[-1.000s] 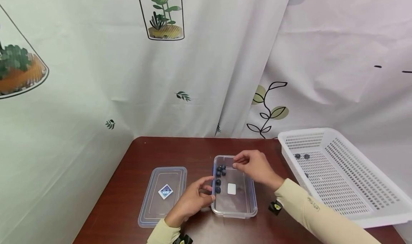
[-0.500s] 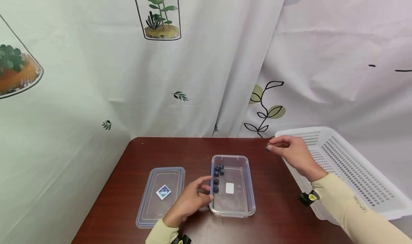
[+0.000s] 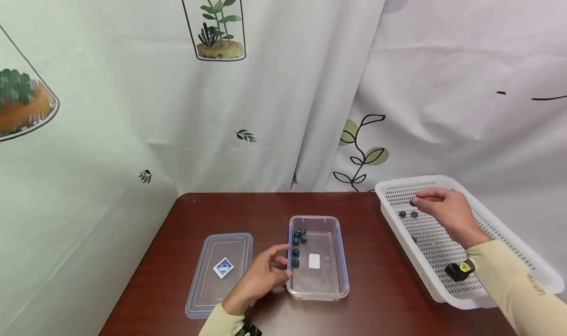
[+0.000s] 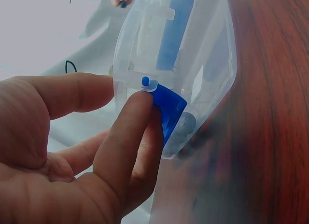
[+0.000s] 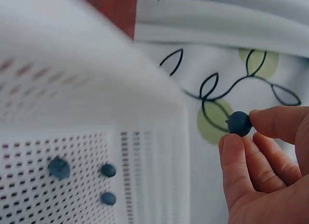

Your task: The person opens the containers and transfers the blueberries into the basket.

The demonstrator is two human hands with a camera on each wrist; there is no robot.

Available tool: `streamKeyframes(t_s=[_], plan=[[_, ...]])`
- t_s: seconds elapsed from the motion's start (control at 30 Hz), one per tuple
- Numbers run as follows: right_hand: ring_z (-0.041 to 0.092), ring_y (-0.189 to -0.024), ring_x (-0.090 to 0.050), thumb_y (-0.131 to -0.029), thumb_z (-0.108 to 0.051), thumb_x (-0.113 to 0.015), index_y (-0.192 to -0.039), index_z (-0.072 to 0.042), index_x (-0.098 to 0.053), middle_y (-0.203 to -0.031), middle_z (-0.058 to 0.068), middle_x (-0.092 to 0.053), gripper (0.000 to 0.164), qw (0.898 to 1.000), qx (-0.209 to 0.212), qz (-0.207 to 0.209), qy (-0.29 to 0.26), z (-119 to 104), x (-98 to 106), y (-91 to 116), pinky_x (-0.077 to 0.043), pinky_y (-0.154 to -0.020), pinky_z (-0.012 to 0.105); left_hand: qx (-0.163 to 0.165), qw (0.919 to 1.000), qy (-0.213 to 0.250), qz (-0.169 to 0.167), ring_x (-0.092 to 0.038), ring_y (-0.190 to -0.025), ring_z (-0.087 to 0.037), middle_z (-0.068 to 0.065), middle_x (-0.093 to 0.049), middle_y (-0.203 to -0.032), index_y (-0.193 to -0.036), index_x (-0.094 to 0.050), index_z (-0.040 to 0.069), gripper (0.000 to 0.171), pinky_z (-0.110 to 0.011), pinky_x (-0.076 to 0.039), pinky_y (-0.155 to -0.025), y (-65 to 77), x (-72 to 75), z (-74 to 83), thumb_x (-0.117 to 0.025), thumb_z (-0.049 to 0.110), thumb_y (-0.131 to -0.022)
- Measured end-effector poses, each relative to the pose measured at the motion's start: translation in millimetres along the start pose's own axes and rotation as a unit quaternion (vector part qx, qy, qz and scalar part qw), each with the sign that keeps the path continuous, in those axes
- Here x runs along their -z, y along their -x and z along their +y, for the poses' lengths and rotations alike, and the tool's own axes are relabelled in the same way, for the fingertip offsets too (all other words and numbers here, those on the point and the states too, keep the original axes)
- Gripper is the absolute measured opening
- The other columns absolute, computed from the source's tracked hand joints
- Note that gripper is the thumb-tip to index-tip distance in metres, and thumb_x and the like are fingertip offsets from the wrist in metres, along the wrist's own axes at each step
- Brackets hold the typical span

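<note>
A clear plastic container (image 3: 330, 289) with blue latches stands on the table, several blueberries (image 3: 296, 252) along its left wall. My left hand (image 3: 261, 277) is at that wall; in the left wrist view its thumb and fingers grip it at the blue latch (image 4: 169, 108), one fingertip at the rim. My right hand (image 3: 449, 215) is over the far left part of a white perforated basket (image 3: 436, 282), pinching a blueberry (image 5: 239, 123) between thumb and fingertips. In the right wrist view three more blueberries lie on the basket floor, one being this dark blueberry (image 5: 59, 167).
A clear lid (image 3: 226, 296) with blue edging and a diamond label lies flat left of the container. The dark red table (image 3: 248, 210) ends at a printed white curtain (image 3: 274, 90) behind. The basket's raised walls border the table's right side.
My right hand has moved right, from over the container to over the basket, carrying the pinched blueberry. My left hand stays at the container's left wall. The head view has shifted slightly.
</note>
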State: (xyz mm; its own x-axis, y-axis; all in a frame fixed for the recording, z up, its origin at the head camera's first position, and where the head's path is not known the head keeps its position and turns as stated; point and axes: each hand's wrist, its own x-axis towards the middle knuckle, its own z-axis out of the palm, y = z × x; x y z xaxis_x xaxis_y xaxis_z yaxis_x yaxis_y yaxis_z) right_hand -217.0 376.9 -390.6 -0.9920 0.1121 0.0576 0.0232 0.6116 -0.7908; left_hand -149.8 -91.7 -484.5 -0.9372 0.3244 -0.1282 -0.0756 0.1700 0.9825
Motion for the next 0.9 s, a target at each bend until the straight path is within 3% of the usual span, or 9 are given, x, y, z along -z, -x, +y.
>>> streamKeyframes(t_s=[0.2, 0.5, 0.73, 0.9], plan=[[-0.01, -0.083, -0.065, -0.099, -0.037, -0.075, -0.131, 0.004, -0.069, -0.094, -0.021, -0.076, 0.052, 1.0, -0.011, 0.004, 0.015, 16.5, -1.6, -2.7, -0.052, -0.074, 0.015, 0.0, 1.0, 0.001, 0.001, -0.07, -0.094, -0.021, -0.019, -0.063, -0.117, -0.152, -0.052, 0.001, 0.068, -0.034, -0.062, -0.077, -0.6, -0.2, -2.3, -0.076, -0.001, -0.088], [-0.006, -0.083, -0.063, -0.099, -0.034, -0.073, -0.127, 0.005, -0.071, -0.108, 0.012, -0.08, 0.048, 0.999, -0.022, -0.008, 0.04, 35.9, -15.5, -7.2, -0.052, -0.074, 0.022, 0.002, 1.0, 0.007, 0.002, -0.069, -0.096, -0.02, -0.018, -0.063, -0.118, -0.152, -0.052, 0.001, 0.068, -0.036, -0.063, -0.079, 1.1, 0.1, -4.1, -0.075, 0.0, -0.088], [0.003, -0.085, -0.068, -0.1, -0.031, -0.072, -0.126, 0.007, -0.07, -0.11, 0.017, -0.08, 0.046, 0.998, -0.028, -0.023, 0.047, 43.5, -21.2, -6.7, -0.054, -0.075, 0.024, -0.004, 1.0, -0.003, 0.002, -0.07, -0.094, -0.022, -0.019, -0.065, -0.116, -0.15, -0.053, 0.001, 0.068, -0.03, -0.06, -0.076, 2.9, -1.7, -1.6, -0.076, 0.001, -0.086], [0.003, -0.088, -0.065, -0.101, -0.032, -0.07, -0.128, 0.006, -0.07, -0.111, 0.017, -0.079, 0.046, 0.998, -0.023, -0.022, 0.056, 36.9, -18.1, -6.0, -0.052, -0.078, 0.027, -0.007, 1.0, -0.003, 0.001, -0.07, -0.094, -0.022, -0.019, -0.065, -0.115, -0.15, -0.053, 0.0, 0.068, -0.03, -0.06, -0.076, 2.4, -1.7, -0.6, -0.076, 0.0, -0.086]])
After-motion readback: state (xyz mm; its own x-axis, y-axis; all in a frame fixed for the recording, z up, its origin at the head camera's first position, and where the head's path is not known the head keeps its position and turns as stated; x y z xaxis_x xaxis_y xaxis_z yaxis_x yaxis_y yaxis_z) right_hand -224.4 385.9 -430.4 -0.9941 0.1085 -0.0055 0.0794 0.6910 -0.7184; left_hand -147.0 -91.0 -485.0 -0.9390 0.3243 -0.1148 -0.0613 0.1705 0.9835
